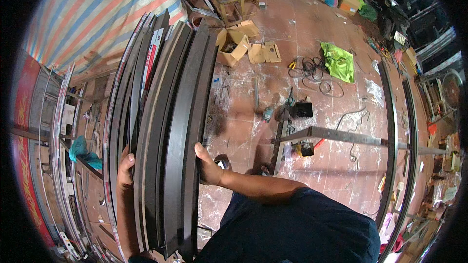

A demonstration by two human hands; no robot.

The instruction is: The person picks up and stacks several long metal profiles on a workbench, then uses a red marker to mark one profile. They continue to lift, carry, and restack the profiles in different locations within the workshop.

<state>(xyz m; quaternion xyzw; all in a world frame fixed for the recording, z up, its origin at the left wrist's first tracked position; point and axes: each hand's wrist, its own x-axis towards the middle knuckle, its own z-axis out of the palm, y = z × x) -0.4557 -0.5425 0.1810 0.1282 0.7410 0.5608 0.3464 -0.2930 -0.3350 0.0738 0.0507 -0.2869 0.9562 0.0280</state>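
Note:
A bundle of long dark metal profiles (176,153) runs lengthwise in front of me, from close to my body toward the striped sheet. My left hand (125,169) grips its left side, thumb up, with the fingers hidden behind the profiles. On the right side, my right hand (209,168) presses its thumb against the outer profile, and its fingers pass out of sight underneath. Just left of the held bundle stand more dark profiles (119,102), one bearing a red and white printed strip (152,58).
A rack with long bars (61,112) and a teal cloth (84,153) stands at left. Opened cardboard boxes (233,46), a power tool (267,113), black cable (312,68) and a green cloth (338,62) lie on the tiled floor. A metal beam (341,137) crosses at right.

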